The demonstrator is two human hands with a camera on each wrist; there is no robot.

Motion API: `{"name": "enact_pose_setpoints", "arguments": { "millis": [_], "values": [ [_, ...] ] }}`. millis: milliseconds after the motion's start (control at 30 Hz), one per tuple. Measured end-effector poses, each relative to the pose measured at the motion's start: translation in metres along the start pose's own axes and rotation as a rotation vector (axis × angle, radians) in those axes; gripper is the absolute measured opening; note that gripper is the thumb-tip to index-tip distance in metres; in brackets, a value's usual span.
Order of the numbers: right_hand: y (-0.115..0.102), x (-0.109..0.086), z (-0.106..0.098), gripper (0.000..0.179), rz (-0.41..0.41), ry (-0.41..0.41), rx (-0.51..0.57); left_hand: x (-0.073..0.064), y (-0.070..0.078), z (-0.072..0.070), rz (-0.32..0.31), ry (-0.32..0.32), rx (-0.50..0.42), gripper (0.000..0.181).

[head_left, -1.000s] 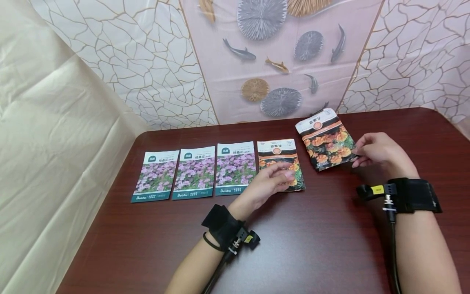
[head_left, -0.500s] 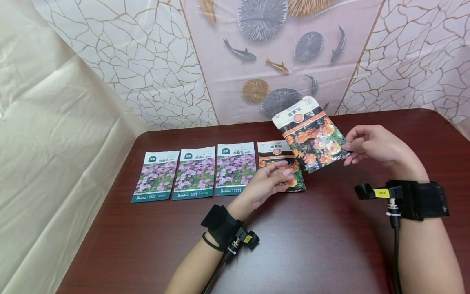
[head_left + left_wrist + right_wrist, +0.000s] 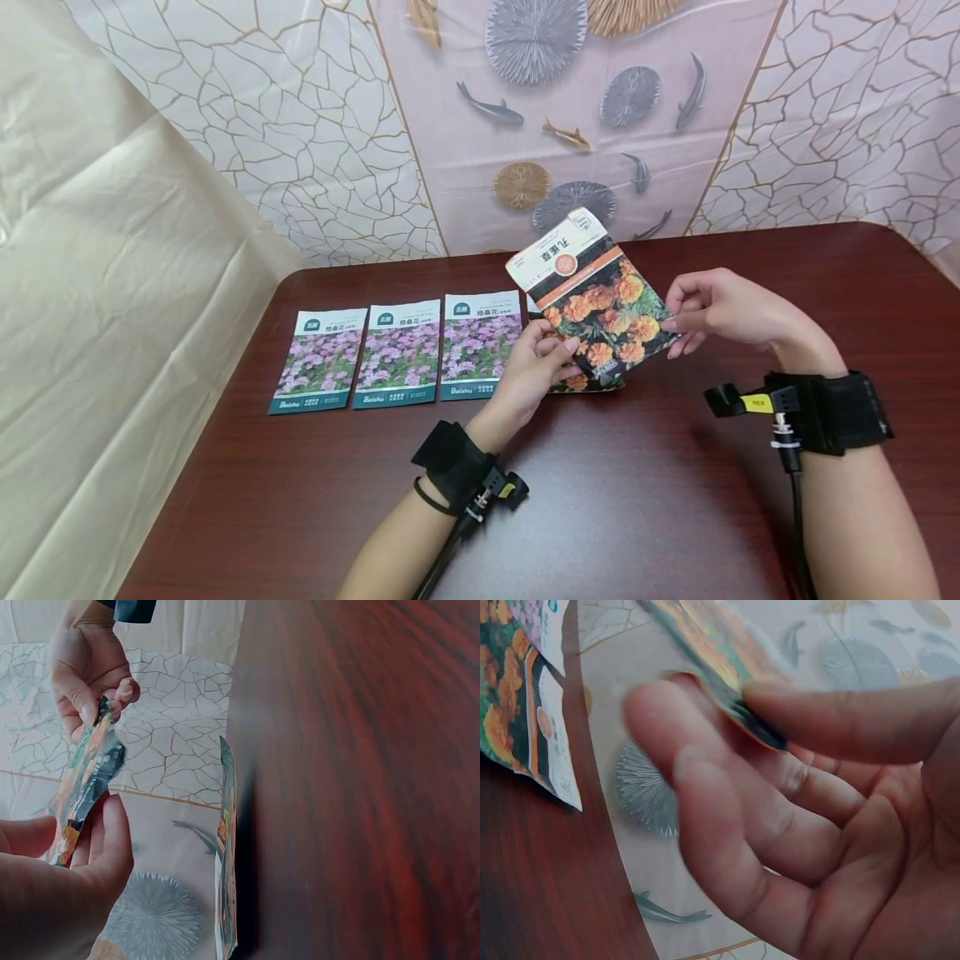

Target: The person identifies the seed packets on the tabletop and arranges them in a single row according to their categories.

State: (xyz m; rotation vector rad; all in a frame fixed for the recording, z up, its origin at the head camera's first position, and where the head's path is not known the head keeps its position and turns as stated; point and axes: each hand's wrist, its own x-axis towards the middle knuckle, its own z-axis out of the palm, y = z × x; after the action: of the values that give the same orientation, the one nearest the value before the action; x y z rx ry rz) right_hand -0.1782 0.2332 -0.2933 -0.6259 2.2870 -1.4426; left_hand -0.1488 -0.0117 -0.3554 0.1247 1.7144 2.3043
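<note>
An orange marigold seed packet (image 3: 600,304) is held tilted above the table, its printed front toward the head camera. My right hand (image 3: 731,312) pinches its lower right corner between thumb and fingers. At the lower left edge my left hand (image 3: 528,367) grips it too; the left wrist view has the thumb on one face and the fingers (image 3: 112,832) behind the other. Beneath lies a second marigold packet (image 3: 592,386) on the table, mostly hidden by the held one and the left hand. In the right wrist view this lower packet (image 3: 502,690) shows at the left.
Three purple-flower seed packets, the left one (image 3: 318,358), the middle one (image 3: 397,354) and the right one (image 3: 480,342), lie in a row left of the marigold packets. The dark red table (image 3: 622,500) ends at the back against a patterned cloth (image 3: 315,125).
My right hand has carried the marigold packet from the right, leftward over the lying one. My left hand, earlier over the lying packet, now grips the carried packet's edge.
</note>
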Motion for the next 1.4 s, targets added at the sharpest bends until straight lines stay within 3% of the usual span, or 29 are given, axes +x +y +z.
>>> {"name": "enact_pose_setpoints", "arguments": {
  "millis": [167,467,700,800,967,1333,1400],
  "values": [
    [-0.002,0.003,0.003,0.009,0.035,-0.072,-0.046,-0.001,0.000,-0.002,0.029,0.037,0.109,0.017],
    [-0.002,0.005,0.008,0.017,0.093,-0.055,-0.148,0.000,0.000,-0.004,0.055,0.034,0.213,0.022],
    [-0.002,0.006,0.009,0.015,0.064,0.014,-0.160,-0.001,0.000,-0.005,0.040,0.012,0.213,0.021],
    [-0.002,0.006,0.010,0.013,0.057,0.030,-0.145,-0.001,0.000,-0.005,0.042,0.005,0.220,0.010],
    [0.000,0.008,0.010,0.013,0.056,0.029,-0.111,-0.001,0.000,-0.004,0.047,-0.014,0.222,0.022],
    [0.002,0.009,0.011,0.012,0.063,0.007,-0.066,-0.001,0.002,-0.005,0.020,-0.015,0.247,0.008],
    [0.003,0.009,0.010,0.011,0.063,0.006,-0.064,-0.001,0.002,-0.006,0.001,-0.012,0.235,0.013]
  ]
}}
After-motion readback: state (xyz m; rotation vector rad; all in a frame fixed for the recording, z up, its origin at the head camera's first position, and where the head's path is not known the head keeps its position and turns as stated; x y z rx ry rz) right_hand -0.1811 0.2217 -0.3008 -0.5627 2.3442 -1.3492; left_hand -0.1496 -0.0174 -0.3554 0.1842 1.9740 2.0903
